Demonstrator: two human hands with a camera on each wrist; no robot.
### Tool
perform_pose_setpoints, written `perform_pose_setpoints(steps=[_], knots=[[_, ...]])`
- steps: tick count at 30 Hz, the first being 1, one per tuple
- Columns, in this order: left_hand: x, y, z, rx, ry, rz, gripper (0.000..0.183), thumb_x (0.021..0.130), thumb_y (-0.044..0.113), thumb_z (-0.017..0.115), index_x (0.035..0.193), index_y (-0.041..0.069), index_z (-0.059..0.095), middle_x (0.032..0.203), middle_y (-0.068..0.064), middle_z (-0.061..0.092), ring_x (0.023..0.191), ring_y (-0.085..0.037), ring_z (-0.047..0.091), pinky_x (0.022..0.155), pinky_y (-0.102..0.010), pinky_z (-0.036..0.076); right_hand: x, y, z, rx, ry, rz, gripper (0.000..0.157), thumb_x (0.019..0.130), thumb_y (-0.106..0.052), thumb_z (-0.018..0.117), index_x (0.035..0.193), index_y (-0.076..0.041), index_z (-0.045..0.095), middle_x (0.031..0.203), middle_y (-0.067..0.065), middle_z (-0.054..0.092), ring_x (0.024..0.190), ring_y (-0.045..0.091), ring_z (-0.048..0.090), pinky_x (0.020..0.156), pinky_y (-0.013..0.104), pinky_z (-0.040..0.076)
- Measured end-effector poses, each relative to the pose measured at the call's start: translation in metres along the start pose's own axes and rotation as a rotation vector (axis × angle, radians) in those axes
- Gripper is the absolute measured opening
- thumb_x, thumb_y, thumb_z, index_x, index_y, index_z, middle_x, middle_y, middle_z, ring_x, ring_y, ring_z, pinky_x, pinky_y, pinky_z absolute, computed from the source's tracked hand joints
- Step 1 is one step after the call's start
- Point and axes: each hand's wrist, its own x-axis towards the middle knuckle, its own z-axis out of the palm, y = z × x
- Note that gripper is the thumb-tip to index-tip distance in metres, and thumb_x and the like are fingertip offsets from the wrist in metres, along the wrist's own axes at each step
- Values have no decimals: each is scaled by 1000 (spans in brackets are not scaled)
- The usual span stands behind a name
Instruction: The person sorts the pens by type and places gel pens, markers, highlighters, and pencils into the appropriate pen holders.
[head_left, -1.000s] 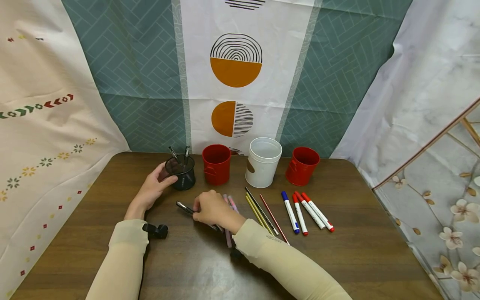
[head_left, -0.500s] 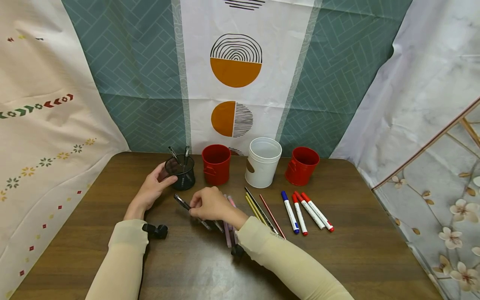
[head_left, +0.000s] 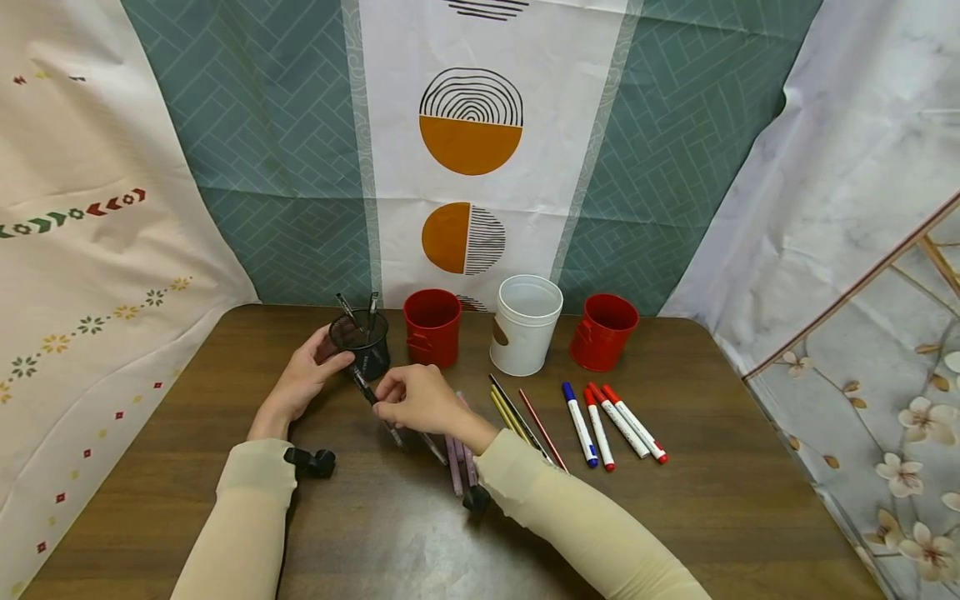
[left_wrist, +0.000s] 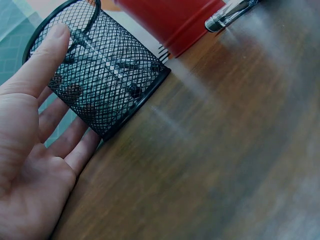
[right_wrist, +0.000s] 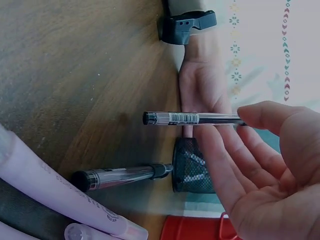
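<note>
My left hand (head_left: pixel 303 375) grips a black mesh pen cup (head_left: pixel 371 362) at the table's back left. Its thumb (left_wrist: pixel 56 47) lies on the near side, other fingers behind. Two black pens (head_left: pixel 372 310) stand leaning inside the cup. My right hand (head_left: pixel 420 407) pinches a black gel pen (right_wrist: pixel 180 118) between thumb and fingers. That pen is tilted, its upper end in front of the cup in the head view. Below the right hand, another black pen (right_wrist: pixel 122 176) lies on the table, next to lilac pens (right_wrist: pixel 60 185) partly hidden by the right wrist.
A red cup (head_left: pixel 432 333), a white cup (head_left: pixel 525 333) and a second red cup (head_left: pixel 604 333) line the back edge. Pencils (head_left: pixel 517 421) lie right of my right hand. Farther right are a blue marker (head_left: pixel 581 425) and red markers (head_left: pixel 622 421).
My right hand has raised the gel pen off the table and shifted slightly left and back, closer to the mesh cup. The left hand and the cup have stayed in place.
</note>
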Motion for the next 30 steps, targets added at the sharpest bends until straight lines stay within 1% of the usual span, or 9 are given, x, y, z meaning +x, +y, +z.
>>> perform_pose_setpoints(steps=[4,6,11,13,16,21,23,27,30], knots=[[-1,1,-1,12,-3,-18,72,106,21,69,166,10,32,164,-22,41,152,-41,37,100,-7,44,1,-1,-2,17,35,-9,8,95,-12,81,100,-10,75,81,-4,74,60,6,69,59,22,59],[0,1,-1,18,-2,-22,73,105,23,70,166,11,33,164,-21,42,152,-40,38,99,-7,44,1,-2,-3,31,49,-12,9,95,-13,80,101,-10,75,83,-3,74,62,8,71,60,23,59],[1,-1,-1,19,3,-18,72,105,24,70,166,10,33,162,-22,43,150,-41,40,98,-8,45,3,-3,-7,113,87,-29,13,97,-12,79,107,-5,74,88,1,76,67,17,76,63,24,62],[1,-1,-1,16,5,-19,72,105,24,70,166,10,34,162,-22,43,150,-40,41,99,-8,45,4,-3,-8,137,104,-38,15,97,-12,79,108,-3,74,89,2,77,68,17,76,64,24,62],[1,-2,-1,14,7,-22,71,106,24,70,166,11,34,161,-22,44,147,-35,44,99,-9,46,6,-4,-10,157,131,-51,16,97,-12,79,110,-4,74,90,1,77,69,19,76,64,25,62],[0,-2,-1,15,9,-17,70,106,24,69,165,12,35,159,-22,46,141,-26,48,98,-10,48,10,-8,-15,181,179,-65,14,97,-11,79,109,-6,74,91,2,77,69,16,75,65,26,63],[0,-2,-1,14,8,-16,70,106,25,69,165,12,35,160,-22,46,142,-26,48,98,-10,48,12,-10,-17,186,194,-68,16,96,-11,79,109,-5,74,91,2,77,69,13,75,65,26,63],[1,-2,-1,12,5,-14,71,106,25,70,166,12,34,160,-22,45,145,-32,46,98,-10,47,16,-13,-22,182,220,-69,18,96,-12,79,111,-3,73,92,1,77,70,16,75,65,26,63],[1,-2,-1,12,6,-15,70,106,24,70,166,12,35,160,-22,45,146,-34,45,98,-10,47,18,-16,-27,170,233,-78,19,97,-13,79,112,-3,73,94,2,78,70,17,76,66,26,63]])
